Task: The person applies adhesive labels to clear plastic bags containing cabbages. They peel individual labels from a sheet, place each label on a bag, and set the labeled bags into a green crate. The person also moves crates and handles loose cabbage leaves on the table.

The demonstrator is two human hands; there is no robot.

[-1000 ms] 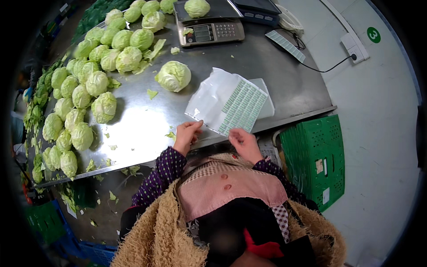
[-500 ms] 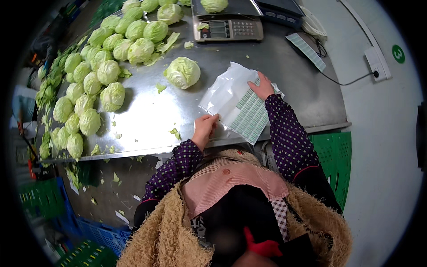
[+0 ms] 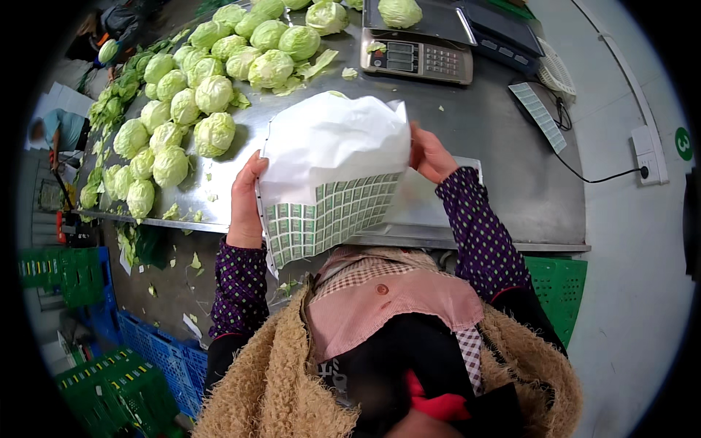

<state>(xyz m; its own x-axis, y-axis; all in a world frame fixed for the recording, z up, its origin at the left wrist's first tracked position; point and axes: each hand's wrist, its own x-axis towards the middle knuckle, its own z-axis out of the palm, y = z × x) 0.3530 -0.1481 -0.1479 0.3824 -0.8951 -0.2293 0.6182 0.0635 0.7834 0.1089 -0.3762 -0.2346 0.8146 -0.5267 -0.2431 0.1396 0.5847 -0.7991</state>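
Observation:
A white label sheet (image 3: 332, 142) is raised over the near part of the metal table, rippled and bulging. Its upper part is bare white; rows of small green labels (image 3: 332, 213) cover its lower part. My left hand (image 3: 247, 201) grips the left edge, thumb in front. At the right edge my right hand (image 3: 432, 153) is closed on the sheet, its fingertips partly hidden. Under and right of the sheet, what looks like clear plastic (image 3: 431, 201) lies on the table. A sliver of a cabbage (image 3: 337, 93) peeks over the sheet's top edge; the rest is hidden.
Several cabbages (image 3: 171, 166) crowd the table's left and back. One cabbage (image 3: 400, 12) rests on a scale (image 3: 418, 60). A smaller label strip (image 3: 539, 115) and a cable lie at the right. Green crates (image 3: 558, 292) stand below; another person (image 3: 120, 25) is far left.
The label sheet has come up off the table and moved left, now between both hands. My left hand shifted left and away from me. The sheet now hides most of the lone cabbage.

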